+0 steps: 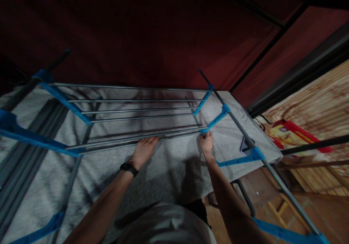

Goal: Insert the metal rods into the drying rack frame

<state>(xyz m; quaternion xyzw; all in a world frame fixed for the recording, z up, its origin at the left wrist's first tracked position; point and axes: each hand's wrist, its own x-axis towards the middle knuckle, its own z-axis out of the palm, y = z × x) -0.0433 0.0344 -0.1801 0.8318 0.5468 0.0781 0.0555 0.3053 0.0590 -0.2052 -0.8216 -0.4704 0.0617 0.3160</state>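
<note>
A partly assembled rack of grey metal tubes and blue plastic brackets lies across the grey cloth surface. My left hand (145,150), with a dark band at the wrist, is closed over the nearest cross tube (109,147), around its middle. At that tube's right end, my right hand (206,143) grips the corner of a blue bracket (215,121); the hand partly hides its fingers and the joint. The tube's left end meets another blue bracket (40,139). Farther back, several parallel tubes (141,110) span two more brackets. A long upright tube (240,126) runs along the right side.
Several loose grey tubes (29,146) lie together at the left. A purple-edged object (242,145) rests on the cloth at right. Lower blue brackets (237,161) jut from the right upright. A red-and-yellow box (297,136) is beyond the table. Dark red fabric (141,36) hangs behind.
</note>
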